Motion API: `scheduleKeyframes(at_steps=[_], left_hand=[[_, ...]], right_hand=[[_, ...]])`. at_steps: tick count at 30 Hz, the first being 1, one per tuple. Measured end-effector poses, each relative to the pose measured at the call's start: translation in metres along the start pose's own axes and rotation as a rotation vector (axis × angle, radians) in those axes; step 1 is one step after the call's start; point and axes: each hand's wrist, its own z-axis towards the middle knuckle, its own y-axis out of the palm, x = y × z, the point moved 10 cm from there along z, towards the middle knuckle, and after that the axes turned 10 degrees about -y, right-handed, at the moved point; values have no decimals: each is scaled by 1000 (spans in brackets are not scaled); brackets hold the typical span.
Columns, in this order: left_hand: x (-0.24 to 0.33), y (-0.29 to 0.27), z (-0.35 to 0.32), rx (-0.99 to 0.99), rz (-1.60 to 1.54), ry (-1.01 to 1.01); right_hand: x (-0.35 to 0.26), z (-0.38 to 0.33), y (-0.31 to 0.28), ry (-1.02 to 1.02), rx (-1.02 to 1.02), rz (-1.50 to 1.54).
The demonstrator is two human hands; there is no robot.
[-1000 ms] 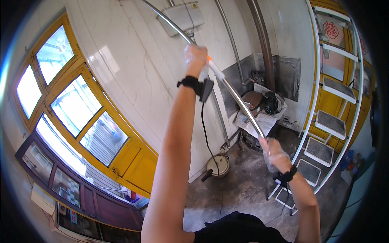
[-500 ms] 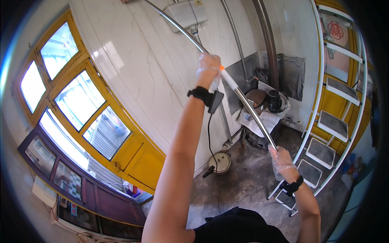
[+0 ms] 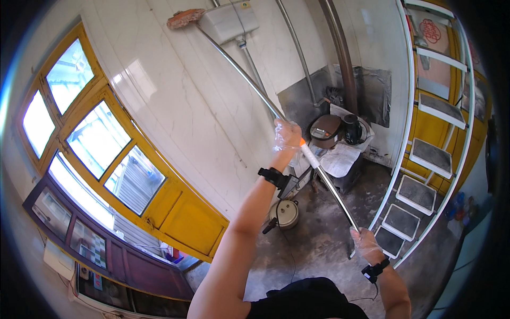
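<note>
Both my hands wear clear plastic gloves and grip a long-handled mop (image 3: 241, 74) with a silver pole. My left hand (image 3: 287, 135) is closed round the pole about midway, just above an orange and white joint. Lower down, near the pole's end, my right hand (image 3: 366, 245) is wrapped round it. The pole slants up and left to a shaggy pinkish-brown mop head (image 3: 185, 19), which appears to rest against the white wall panels (image 3: 175, 95) beside a white wall-mounted box (image 3: 227, 24).
A white stepladder (image 3: 427, 155) stands at the right. In the corner are a brown rice cooker (image 3: 325, 131) and a black kettle (image 3: 352, 129) by metal pipes (image 3: 342, 58). A lidded pot (image 3: 287, 213) sits on the floor. A yellow glazed door (image 3: 180, 212) is at the left.
The mop head has come down into view from the top edge. Both hands have moved lower, the left one also to the right, still holding the pole. The view has shifted slightly.
</note>
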Motion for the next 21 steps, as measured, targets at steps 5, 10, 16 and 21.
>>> scheduleKeyframes(at_steps=[5,10,16,21], left_hand=[[-127,-36,42,115,-358,-431],[-195,-85,96,-42,-675,-579],[-213,-110,60,-142,-711,-659],[-244,-120,-16,-171,-690,-562]], right_hand=[[-88,21,54,-113,-199,108],[-157,50,130,-297,-321,517],[-216,15,192,-152,-396,813],[-241,-49,266,-38,-437,900]])
